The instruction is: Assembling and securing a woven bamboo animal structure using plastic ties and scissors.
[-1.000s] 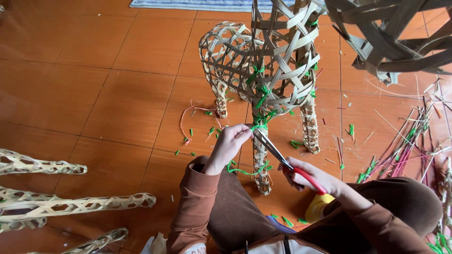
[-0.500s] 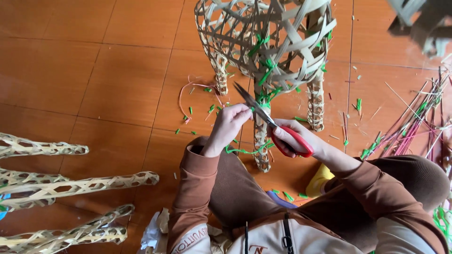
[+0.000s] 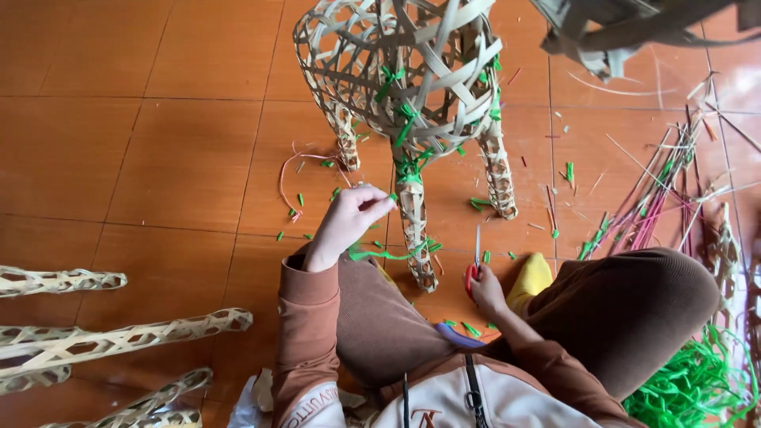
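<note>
A woven bamboo animal figure (image 3: 412, 71) stands on the tiled floor, bound with green plastic ties (image 3: 408, 166). My left hand (image 3: 349, 218) is raised beside its front leg (image 3: 414, 230), fingers pinched together on a small green strip. My right hand (image 3: 485, 289) rests low near the leg's foot, gripping red-handled scissors (image 3: 476, 257) that point up with blades closed. A green strip (image 3: 388, 254) trails across the leg near my left hand.
Woven bamboo legs (image 3: 119, 341) lie at the lower left. Loose bamboo and coloured strips (image 3: 658, 198) pile at the right, with green strips (image 3: 690, 388) at the lower right. Cut green bits and a thin orange strand (image 3: 289, 178) litter the tiles. Another woven piece (image 3: 634, 32) hangs top right.
My right hand has dropped the scissors from the figure's leg joint down toward the floor. My left hand has stayed near the leg, pinching a green bit. The camera view has shifted.
</note>
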